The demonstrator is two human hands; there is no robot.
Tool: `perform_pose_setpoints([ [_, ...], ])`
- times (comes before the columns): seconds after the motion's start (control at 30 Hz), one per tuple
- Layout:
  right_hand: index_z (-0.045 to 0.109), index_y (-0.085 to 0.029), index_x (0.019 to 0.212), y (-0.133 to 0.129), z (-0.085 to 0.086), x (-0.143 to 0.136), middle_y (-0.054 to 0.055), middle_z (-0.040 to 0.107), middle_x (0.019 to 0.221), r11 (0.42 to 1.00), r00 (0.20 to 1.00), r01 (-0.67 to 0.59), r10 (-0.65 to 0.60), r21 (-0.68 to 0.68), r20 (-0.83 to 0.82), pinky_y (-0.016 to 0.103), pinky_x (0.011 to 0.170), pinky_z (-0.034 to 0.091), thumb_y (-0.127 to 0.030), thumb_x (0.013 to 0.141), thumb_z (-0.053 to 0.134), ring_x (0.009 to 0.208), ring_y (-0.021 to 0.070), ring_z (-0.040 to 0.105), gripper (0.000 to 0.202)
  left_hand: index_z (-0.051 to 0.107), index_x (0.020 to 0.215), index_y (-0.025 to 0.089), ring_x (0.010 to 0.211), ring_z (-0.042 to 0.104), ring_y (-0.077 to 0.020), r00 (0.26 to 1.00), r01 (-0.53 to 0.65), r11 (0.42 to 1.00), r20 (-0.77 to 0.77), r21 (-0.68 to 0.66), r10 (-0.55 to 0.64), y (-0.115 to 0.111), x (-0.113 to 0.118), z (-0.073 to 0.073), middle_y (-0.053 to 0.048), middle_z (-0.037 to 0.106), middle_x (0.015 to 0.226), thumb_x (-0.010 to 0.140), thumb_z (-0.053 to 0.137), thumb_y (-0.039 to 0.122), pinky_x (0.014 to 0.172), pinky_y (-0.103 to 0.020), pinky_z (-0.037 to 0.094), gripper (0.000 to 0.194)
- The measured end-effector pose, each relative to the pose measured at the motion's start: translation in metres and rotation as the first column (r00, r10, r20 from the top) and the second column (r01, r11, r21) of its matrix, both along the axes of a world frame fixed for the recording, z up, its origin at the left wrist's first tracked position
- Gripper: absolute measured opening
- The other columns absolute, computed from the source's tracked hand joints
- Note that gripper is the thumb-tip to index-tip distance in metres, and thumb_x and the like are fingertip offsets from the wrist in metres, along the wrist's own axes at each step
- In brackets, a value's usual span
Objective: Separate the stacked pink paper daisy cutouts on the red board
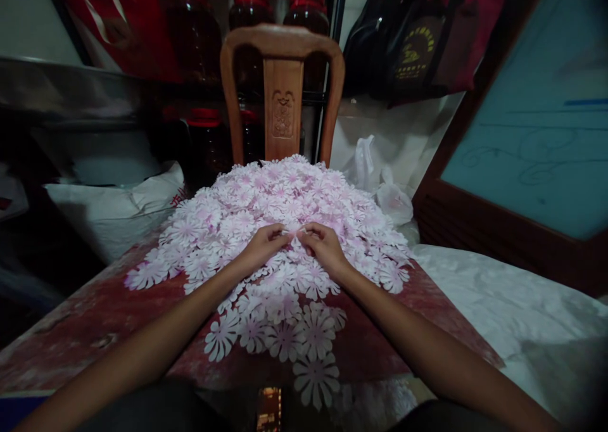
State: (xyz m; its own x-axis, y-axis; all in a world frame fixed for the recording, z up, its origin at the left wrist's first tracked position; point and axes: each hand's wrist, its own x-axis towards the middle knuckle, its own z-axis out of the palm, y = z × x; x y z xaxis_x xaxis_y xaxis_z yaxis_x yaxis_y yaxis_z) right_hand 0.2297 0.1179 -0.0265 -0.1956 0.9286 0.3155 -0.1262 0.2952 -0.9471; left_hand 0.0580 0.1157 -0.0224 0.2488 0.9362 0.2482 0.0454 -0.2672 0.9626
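A wide heap of white and pale pink flower cutouts covers the middle of a worn red table. Over the heap, my left hand has its thumb and fingers pinched together. My right hand is pinched too, its fingertips almost meeting those of the left. Between the fingertips is a bit of pale flower material, too small to tell apart from the flowers behind. Loose flowers spread toward me, and one flower lies at the table's near edge.
A carved wooden chair stands behind the table. White sacks lie left and right. Red-lidded jars fill a rack, and bags hang at the back. A lit phone screen shows below the near edge.
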Motion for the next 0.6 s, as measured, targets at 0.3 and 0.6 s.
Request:
perform_pose_setpoints([
  [0.3, 0.052, -0.020, 0.081, 0.003, -0.001, 0.002, -0.009, 0.043, 0.045, 0.985, 0.972, 0.170, -0.170, -0.012, -0.161, 0.020, 0.040, 0.026, -0.035, 0.079, 0.061, 0.036, 0.0075, 0.039, 0.017, 0.061, 0.083, 0.014, 0.069, 0.057, -0.0135, 0.997, -0.082, 0.996, 0.007, 0.043, 0.082, -0.005, -0.001, 0.012, 0.000, 0.061, 0.072, 0.077, 0.066, 0.039, 0.068, -0.025, 0.045, 0.026],
  [0.6, 0.053, -0.027, 0.123, -0.008, 0.004, 0.000, 0.002, 0.058, 0.108, 0.960, 0.964, 0.261, -0.253, 0.105, -0.077, 0.021, 0.047, 0.039, -0.036, 0.083, 0.057, 0.052, 0.0056, 0.048, 0.041, 0.062, 0.103, 0.021, 0.098, 0.055, -0.0199, 0.871, -0.055, 0.821, -0.375, 0.568, 0.318, -0.013, -0.018, 0.029, -0.004, 0.062, 0.102, 0.092, 0.054, 0.033, 0.091, -0.035, 0.041, 0.019],
])
